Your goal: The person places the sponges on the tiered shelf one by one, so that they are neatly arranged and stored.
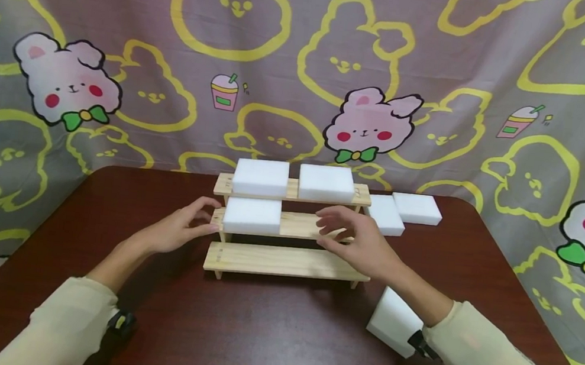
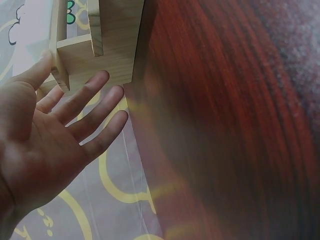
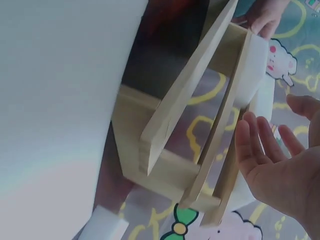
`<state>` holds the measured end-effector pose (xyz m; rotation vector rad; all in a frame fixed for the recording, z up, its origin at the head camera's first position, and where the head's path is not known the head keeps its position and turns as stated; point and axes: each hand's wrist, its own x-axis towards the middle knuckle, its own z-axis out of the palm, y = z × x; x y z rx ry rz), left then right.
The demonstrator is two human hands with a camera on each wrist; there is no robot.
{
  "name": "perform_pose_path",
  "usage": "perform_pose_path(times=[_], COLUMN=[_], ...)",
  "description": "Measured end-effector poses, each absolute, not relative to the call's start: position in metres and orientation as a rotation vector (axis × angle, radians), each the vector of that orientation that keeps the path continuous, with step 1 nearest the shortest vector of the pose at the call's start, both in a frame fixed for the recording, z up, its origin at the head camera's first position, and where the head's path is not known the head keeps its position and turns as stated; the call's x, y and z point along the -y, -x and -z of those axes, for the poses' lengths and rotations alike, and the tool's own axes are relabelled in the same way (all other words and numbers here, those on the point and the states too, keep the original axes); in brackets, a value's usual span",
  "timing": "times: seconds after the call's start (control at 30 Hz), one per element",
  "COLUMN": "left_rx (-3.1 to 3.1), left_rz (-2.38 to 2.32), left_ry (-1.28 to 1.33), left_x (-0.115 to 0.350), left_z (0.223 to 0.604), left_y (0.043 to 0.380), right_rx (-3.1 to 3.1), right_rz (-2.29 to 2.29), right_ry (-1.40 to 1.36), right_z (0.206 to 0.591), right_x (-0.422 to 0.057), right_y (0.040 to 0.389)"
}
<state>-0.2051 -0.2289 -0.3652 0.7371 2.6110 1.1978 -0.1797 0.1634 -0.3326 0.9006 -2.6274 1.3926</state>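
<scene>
A three-tier wooden stand stands on the table, its bottom tier bare. On the middle tier, toward the left, lies a white foam block. Two more foam blocks, one on the left and one on the right, lie along the top tier. My left hand is at the left end of the middle tier, thumb and index fingertip right at the board's end and the other fingers spread. Over the right part of that tier hovers my right hand, fingers loosely bent with nothing between them.
Behind the stand's right side, two foam blocks lie on the dark red wooden table. Another block lies at the front right, partly under my right forearm. A patterned curtain hangs close behind the table.
</scene>
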Motion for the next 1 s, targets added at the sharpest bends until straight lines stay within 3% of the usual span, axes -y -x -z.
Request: perform_pose_path(times=[0.7,1.0], left_rx=[-2.599,-2.609], left_rz=[-1.21,-1.21], left_ry=[-0.749,-0.744], left_x=[0.228,0.227], left_z=[0.365,0.365], left_y=[0.205,0.205], right_rx=[2.641,2.801], right_rz=[-1.351,-1.305], right_ry=[-0.846,-1.056], right_z=[0.333,0.34], right_x=[-0.229,-0.265], right_y=[0.189,0.195])
